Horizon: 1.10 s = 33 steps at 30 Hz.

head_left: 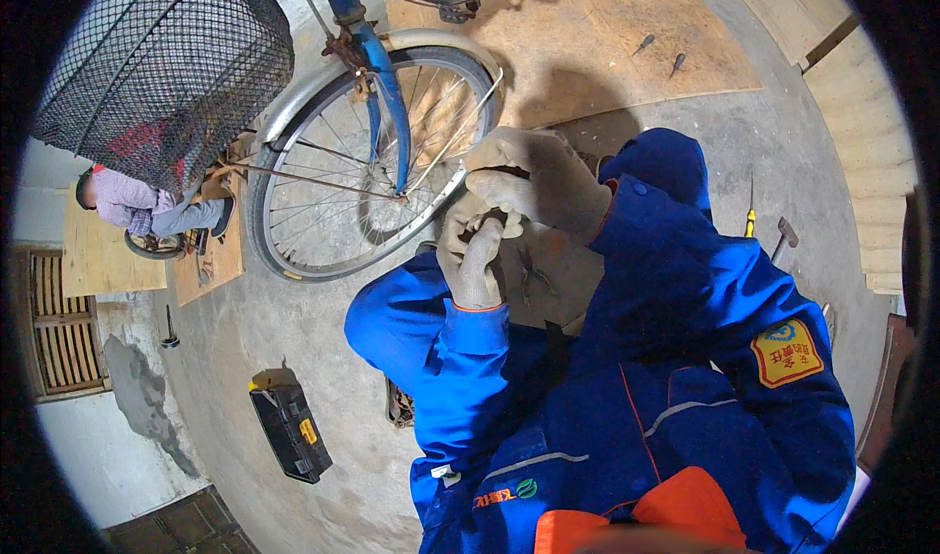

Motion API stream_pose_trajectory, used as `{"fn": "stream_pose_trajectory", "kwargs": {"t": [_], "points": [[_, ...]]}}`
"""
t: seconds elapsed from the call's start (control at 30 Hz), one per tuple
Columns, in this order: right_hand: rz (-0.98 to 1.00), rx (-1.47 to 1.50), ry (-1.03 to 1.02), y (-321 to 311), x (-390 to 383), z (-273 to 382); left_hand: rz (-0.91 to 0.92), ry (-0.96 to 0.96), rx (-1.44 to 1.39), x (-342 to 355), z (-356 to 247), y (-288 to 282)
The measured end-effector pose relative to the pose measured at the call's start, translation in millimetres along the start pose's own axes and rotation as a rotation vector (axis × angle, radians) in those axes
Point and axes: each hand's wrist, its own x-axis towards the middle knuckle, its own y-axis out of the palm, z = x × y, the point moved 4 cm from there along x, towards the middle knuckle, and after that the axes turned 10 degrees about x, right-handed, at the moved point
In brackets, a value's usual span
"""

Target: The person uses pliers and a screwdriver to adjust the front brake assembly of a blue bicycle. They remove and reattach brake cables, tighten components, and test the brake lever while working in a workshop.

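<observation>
My left hand [474, 262] and my right hand [537, 176], both in pale knit gloves, meet in front of my body beside a bicycle's front wheel [277, 231]. The left fingers are bent into a pinch just below the right hand. My right fingers are curled over, and their tips come close to the left ones. Whatever small thing is between them is hidden by the gloves. Behind my hands stands the blue fork [390, 113] with its silver mudguard [299, 98]. What looks like a pair of pliers [532, 278] lies on the floor below my hands.
A black mesh basket [176, 54] juts out at upper left; a person [147, 201] crouches beyond it. An open black toolbox [291, 422] sits at lower left. A yellow-handled screwdriver [751, 219] and a hammer [785, 239] lie at right. Plywood [607, 54] covers the floor ahead.
</observation>
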Motion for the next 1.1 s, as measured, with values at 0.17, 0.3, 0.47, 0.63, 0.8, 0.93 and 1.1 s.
{"fn": "stream_pose_trajectory", "kwargs": {"t": [0.17,0.3,0.47,0.63,0.8,0.93,1.1], "points": [[-0.022,0.022,-0.017,-2,-2,0,0.024,0.008,0.004,0,1,-1],[-0.153,0.341,0.410,-14,12,-21,0.008,0.040,0.006,0,2,-2],[-0.381,0.751,0.375,-69,77,-46,-0.026,0.088,0.023,8,-8,-7],[-0.536,0.899,0.428,-94,114,-82,-0.262,0.328,0.560,37,-68,-12],[-0.689,1.029,0.834,-54,93,-110,-0.382,0.589,0.741,104,-149,-8],[-0.640,1.116,0.554,-54,91,-102,-0.403,0.593,0.765,157,-160,-9],[-0.525,0.979,0.758,-59,89,-103,-0.478,0.531,0.709,182,-148,-23]]}}
